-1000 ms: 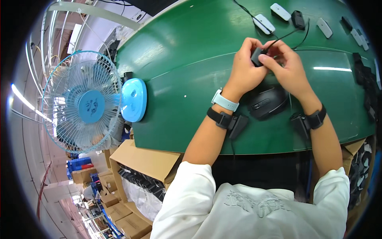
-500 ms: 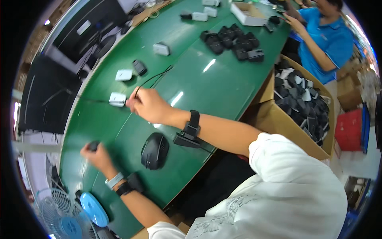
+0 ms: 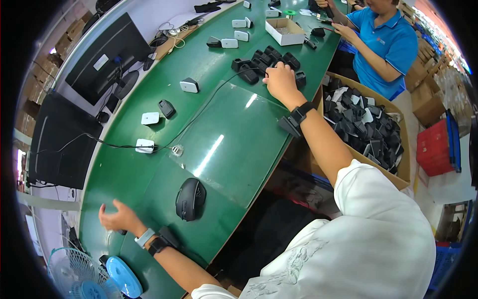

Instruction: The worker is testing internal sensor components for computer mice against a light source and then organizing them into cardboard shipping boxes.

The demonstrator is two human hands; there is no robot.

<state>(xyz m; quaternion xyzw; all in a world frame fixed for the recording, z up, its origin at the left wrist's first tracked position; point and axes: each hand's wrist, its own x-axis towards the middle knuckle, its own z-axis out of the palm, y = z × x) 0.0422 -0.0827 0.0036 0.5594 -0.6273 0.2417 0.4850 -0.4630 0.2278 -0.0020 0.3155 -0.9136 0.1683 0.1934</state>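
My left hand [image 3: 119, 217] is open at the table's left, thumb and fingers spread. A small dark thing [image 3: 122, 232] shows just below its palm, mostly hidden. My right hand [image 3: 281, 81] is closed at the near side of a cluster of black plastic housings [image 3: 247, 74]. A black cable [image 3: 214, 94] arches across the table to its fingers, which partly hide what they grip. Along the cable's left part sits a white-faced block [image 3: 145, 146], with another white block [image 3: 150, 118] and a dark one [image 3: 167, 108] farther on. Between my hands rests a black computer mouse [image 3: 190, 199].
Two dark monitors [image 3: 64, 132] line the left edge. A cardboard box [image 3: 406, 144] full of black and white pieces stands at the right. Beyond it sits a co-worker [image 3: 381, 42] in blue. A white tray [image 3: 285, 31] lies far off; a blue fan [image 3: 82, 276] stands near left.
My right hand has moved away from the white block to the black housings, and the cable now stretches toward it. My left hand has opened and lowered, no longer holding the small dark thing.
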